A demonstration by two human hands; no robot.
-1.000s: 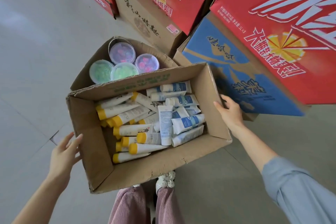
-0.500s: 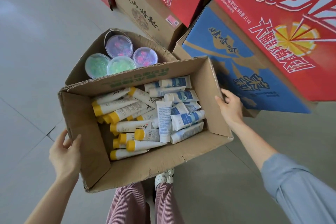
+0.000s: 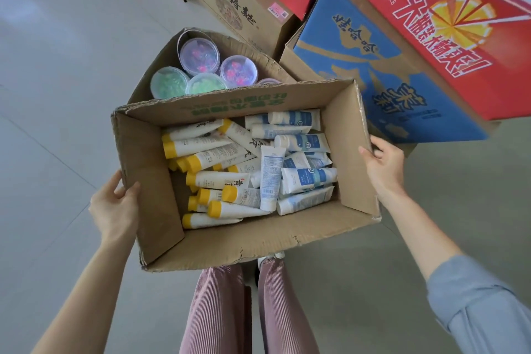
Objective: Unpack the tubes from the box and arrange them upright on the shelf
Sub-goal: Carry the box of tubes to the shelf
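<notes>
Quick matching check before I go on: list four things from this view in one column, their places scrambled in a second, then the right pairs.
Things:
1. yellow-capped tubes
2. blue-labelled tubes
3. round tubs
4. left hand

Places:
A. standing in the rear carton
B. gripping the left wall of the tube box
C. lying in the left half of the tube box
D. lying in the right half of the tube box

Pairs: 1-C, 2-D, 3-A, 4-B
</notes>
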